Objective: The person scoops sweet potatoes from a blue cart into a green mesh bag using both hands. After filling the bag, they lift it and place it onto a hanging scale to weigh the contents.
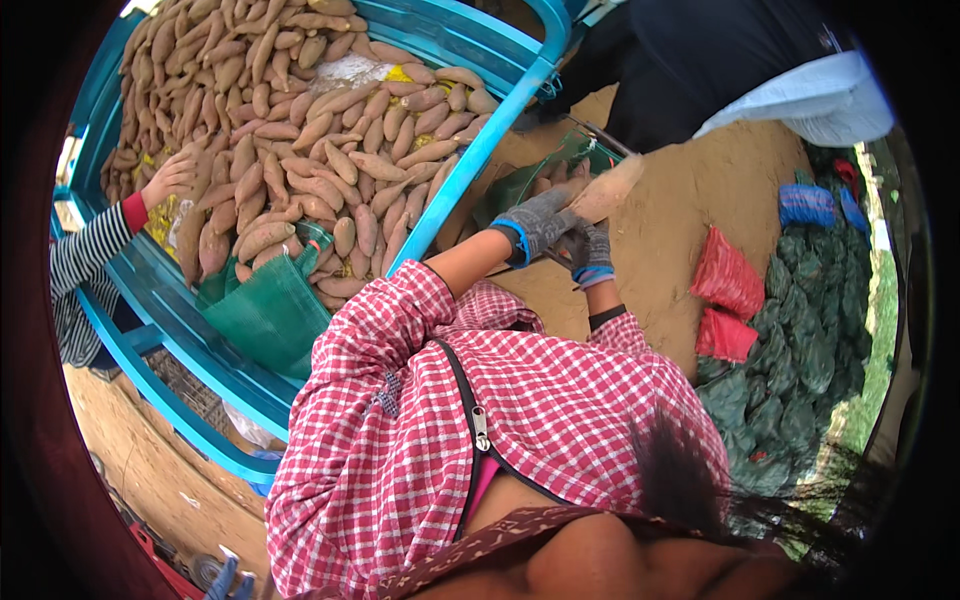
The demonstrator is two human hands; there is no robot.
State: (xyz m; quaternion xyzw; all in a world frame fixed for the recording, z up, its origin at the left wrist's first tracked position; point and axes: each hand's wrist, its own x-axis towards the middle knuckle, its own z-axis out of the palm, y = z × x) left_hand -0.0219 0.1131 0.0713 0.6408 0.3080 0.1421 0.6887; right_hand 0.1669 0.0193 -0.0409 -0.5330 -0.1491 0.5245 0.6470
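Observation:
A large sweet potato (611, 186) points up and away from my two gloved hands, slightly blurred at its far end. My left hand (534, 219), in a grey knit glove with a blue cuff, closes on its near end from the left. Just below, my right hand (589, 251) in a matching glove grips the same end, its fingers partly hidden. Behind the hands a dark green mesh bag (514, 180) hangs open against a thin metal bar, with several sweet potatoes (559, 177) inside.
A blue metal truck bed (480, 161) on the left holds heaped sweet potatoes (300, 150) and a green mesh bag (262, 307). Another person's hand (171, 180) reaches into the heap. Someone in dark clothing (697, 60) stands ahead. Red sacks (726, 277) and filled green bags (795, 330) lie right.

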